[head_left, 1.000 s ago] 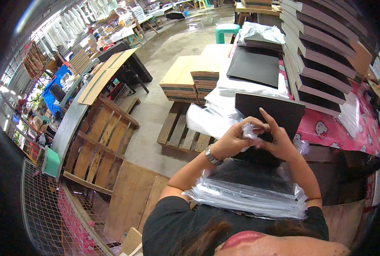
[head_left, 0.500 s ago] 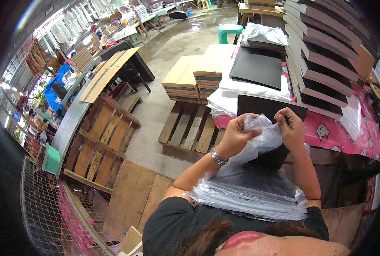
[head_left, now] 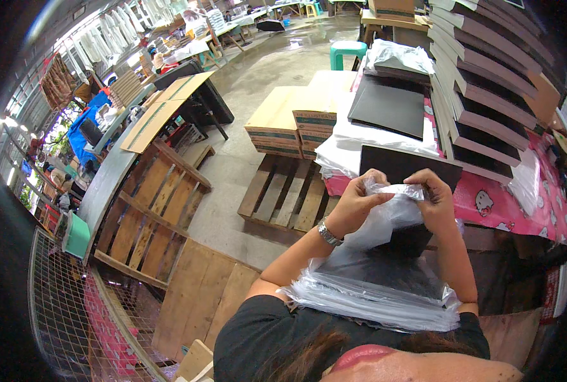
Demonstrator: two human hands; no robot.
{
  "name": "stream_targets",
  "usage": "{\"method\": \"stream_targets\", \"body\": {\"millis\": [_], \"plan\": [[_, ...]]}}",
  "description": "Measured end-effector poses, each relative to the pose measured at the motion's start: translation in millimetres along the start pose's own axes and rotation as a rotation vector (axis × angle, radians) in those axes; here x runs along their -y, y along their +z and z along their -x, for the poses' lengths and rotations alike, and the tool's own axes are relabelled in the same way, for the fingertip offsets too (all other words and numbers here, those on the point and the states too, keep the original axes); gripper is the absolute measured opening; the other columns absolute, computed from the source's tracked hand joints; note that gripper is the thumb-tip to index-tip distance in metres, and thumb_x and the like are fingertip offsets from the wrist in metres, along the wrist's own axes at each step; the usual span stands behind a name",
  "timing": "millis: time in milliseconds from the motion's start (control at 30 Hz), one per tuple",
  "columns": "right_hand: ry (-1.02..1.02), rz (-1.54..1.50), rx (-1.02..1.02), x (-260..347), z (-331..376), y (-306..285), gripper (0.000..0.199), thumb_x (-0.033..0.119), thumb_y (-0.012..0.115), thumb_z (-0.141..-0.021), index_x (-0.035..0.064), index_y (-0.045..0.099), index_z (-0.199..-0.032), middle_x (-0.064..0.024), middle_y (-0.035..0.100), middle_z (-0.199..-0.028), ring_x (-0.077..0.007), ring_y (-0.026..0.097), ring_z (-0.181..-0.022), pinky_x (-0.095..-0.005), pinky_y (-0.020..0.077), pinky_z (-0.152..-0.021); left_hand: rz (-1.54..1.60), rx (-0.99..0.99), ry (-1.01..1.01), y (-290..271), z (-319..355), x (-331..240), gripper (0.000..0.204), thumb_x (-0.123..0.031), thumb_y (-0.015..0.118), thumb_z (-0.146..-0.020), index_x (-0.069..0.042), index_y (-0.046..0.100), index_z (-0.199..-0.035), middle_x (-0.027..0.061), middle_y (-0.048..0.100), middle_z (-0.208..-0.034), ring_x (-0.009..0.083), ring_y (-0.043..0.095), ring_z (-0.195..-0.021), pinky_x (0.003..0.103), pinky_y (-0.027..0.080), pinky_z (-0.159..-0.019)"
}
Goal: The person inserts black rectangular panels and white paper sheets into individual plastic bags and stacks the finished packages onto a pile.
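**Two hands hold a clear bag**

The left hand (head_left: pixel 353 205) and the right hand (head_left: pixel 435 202) are up over the desk (head_left: pixel 519 207). The fingers of both hands pinch the top edge of a clear plastic bag (head_left: pixel 385 219). The bag hangs between them, above a pile of bags (head_left: pixel 366 296) near the person's chest. A black board (head_left: pixel 404 167) lies just behind the hands.

Even daylight, brightest from the open side far to the left of the left hand (head_left: pixel 353 205), glare on the wet concrete floor (head_left: pixel 277 57) beyond the hands, sheen on the clear plastic bag (head_left: pixel 385 219) between them, strong fisheye bending, black vignette at the rim, blurred face at the bottom edge.
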State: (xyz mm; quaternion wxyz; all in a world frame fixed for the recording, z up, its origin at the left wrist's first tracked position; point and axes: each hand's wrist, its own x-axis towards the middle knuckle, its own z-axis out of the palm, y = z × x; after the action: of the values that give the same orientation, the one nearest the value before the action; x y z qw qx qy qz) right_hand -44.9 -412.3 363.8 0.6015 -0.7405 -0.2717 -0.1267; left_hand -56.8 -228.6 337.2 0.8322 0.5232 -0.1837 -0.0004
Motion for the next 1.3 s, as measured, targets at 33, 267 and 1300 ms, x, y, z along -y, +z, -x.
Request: {"method": "stream_targets", "body": {"millis": [33, 267, 1300], "plan": [[0.068, -0.034, 0.006, 1.2, 4.4, 0.2, 0.006, -0.005, 0.055, -0.074, -0.0005, 0.058, -0.077, -0.0041, 0.057, -0.073, -0.0066, 0.051, -0.071, -0.0212, 0.0397, -0.064, 0.085, -0.013, 0.044, 2.7, -1.5, -0.6, 0.018, -0.007, 0.072, -0.075, -0.006, 0.054, -0.072, 0.0009, 0.058, -0.074, 0.0078, 0.054, -0.069, 0.022, 0.043, -0.065], [0.171, 0.043, -0.089, -26.0, 0.8, -16.6, 0.013, 0.007, 0.061, -0.084, -0.0011, 0.057, -0.075, -0.0004, 0.05, -0.063, -0.0057, 0.045, -0.063, -0.0211, 0.0368, -0.056, -0.331, -0.098, -0.123, 18.1, -1.0, -5.0, 0.028, -0.005, 0.073, -0.074, -0.007, 0.048, -0.063, 0.0017, 0.059, -0.07, 0.0068, 0.053, -0.064, 0.021, 0.042, -0.056], [0.324, -0.247, 0.552, -46.1, 50.8, -52.5, 0.009, 0.01, 0.068, -0.075, 0.0049, 0.061, -0.075, -0.0079, 0.063, -0.075, -0.0171, 0.061, -0.077, -0.031, 0.0479, -0.071, 0.222, 0.027, -0.128, -45.1, 34.3, -38.9, 0.035, -0.034, 0.059, -0.087, -0.004, 0.055, -0.103, 0.0127, 0.063, -0.091, 0.0222, 0.065, -0.081, 0.039, 0.054, -0.068]]}}
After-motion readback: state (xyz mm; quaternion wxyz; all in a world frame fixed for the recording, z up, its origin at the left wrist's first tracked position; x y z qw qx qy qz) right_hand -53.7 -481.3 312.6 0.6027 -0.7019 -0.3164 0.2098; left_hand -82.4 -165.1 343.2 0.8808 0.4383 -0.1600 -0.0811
